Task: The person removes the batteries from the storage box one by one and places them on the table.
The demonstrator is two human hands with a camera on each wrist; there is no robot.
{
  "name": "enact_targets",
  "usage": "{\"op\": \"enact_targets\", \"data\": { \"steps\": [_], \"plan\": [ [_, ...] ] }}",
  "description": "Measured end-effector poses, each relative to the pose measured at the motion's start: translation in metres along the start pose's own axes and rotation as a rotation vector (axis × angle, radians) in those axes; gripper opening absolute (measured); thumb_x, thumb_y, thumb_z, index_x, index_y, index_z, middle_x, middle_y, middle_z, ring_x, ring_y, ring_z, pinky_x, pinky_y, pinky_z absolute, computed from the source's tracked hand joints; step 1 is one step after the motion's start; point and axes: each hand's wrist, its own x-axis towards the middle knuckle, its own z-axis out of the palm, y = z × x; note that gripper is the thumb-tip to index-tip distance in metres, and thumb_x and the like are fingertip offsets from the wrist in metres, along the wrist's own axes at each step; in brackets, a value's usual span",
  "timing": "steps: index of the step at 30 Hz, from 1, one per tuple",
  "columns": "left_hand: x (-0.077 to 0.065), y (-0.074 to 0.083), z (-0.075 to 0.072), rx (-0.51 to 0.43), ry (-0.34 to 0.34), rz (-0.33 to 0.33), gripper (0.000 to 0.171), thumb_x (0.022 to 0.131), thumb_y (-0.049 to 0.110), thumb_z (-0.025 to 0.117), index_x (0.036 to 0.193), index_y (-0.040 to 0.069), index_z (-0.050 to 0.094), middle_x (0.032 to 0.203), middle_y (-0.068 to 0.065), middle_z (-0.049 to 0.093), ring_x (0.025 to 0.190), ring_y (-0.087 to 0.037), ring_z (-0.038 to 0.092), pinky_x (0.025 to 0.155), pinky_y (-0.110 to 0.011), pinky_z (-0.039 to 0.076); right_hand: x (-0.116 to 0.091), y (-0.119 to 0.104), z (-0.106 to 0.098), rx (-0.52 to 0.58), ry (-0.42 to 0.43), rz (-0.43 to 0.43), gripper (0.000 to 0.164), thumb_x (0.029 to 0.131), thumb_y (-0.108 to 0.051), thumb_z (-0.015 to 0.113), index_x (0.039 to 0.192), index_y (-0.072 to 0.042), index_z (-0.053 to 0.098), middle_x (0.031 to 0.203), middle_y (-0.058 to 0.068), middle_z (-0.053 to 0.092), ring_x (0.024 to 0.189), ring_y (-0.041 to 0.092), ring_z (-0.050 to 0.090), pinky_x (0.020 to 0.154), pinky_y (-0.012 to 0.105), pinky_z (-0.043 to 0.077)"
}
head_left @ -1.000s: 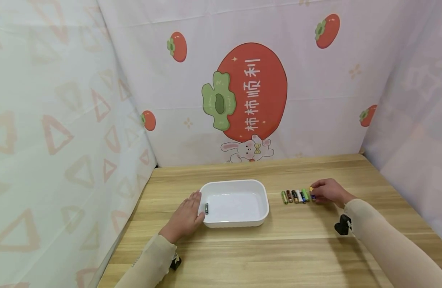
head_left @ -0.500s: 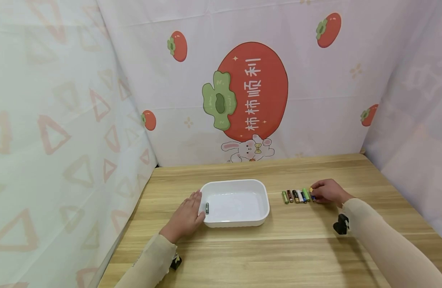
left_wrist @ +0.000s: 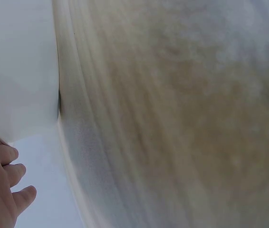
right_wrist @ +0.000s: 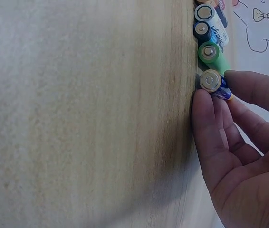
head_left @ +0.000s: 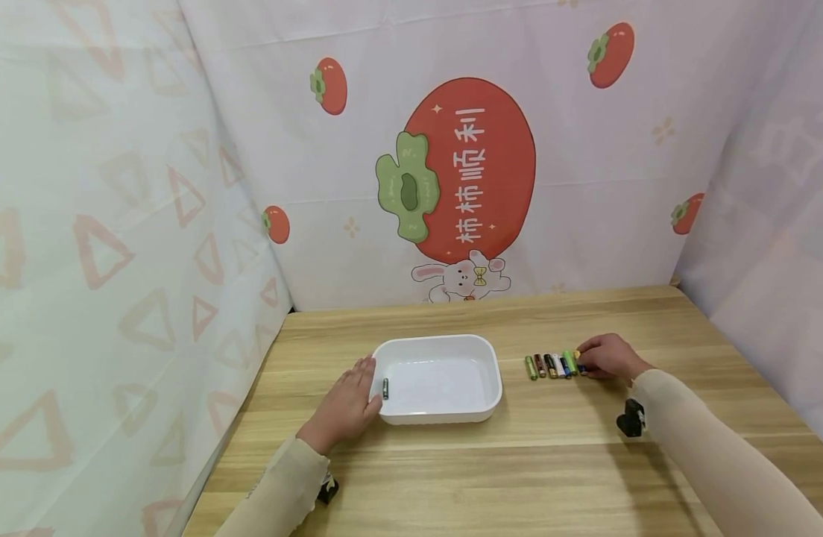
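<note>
My left hand rests with straight fingers against the left wall of a white rectangular box; in the left wrist view several of its fingertips show beside the box's pale side. Inside, near that wall, lies a small dark battery. On the right, my right hand pinches a blue battery with a gold end at the right end of a row. The green battery lies just beside it. Fingers hide much of the blue battery in the head view.
The row continues leftward with a blue battery, a white battery, a black one and a brown one, ending in a green-gold battery. Patterned cloth stands behind the wooden table and on both sides.
My right hand has shifted slightly left, toward the green battery, with the blue one between its fingers. My left hand and the box stay where they were.
</note>
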Motion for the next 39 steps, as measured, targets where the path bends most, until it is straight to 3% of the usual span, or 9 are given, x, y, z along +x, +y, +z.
{"op": "enact_targets", "data": {
  "steps": [8, 39],
  "plan": [
    [-0.0003, 0.0009, -0.0005, 0.001, -0.028, -0.014, 0.069, 0.101, 0.037, 0.037, 0.152, -0.005, 0.018, 0.158, -0.017, 0.022, 0.144, -0.032, 0.022, 0.113, -0.048, 0.024, 0.0033, 0.0025, 0.0026, -0.055, 0.012, -0.017, 0.032, 0.091, -0.007, 0.061, 0.116, 0.012, 0.06, 0.1, 0.017, 0.064, 0.074, 0.018, 0.061, 0.062, 0.034, 0.056],
    [-0.0013, 0.0054, -0.0055, -0.019, -0.03, -0.016, 0.068, 0.101, 0.03, 0.044, 0.152, -0.005, 0.019, 0.158, -0.018, 0.021, 0.143, -0.033, 0.022, 0.114, -0.047, 0.023, 0.0003, -0.0017, -0.0001, -0.087, -0.001, 0.007, 0.032, 0.092, -0.008, 0.06, 0.115, 0.015, 0.058, 0.099, 0.018, 0.064, 0.077, 0.018, 0.061, 0.065, 0.033, 0.056]
  ]
}}
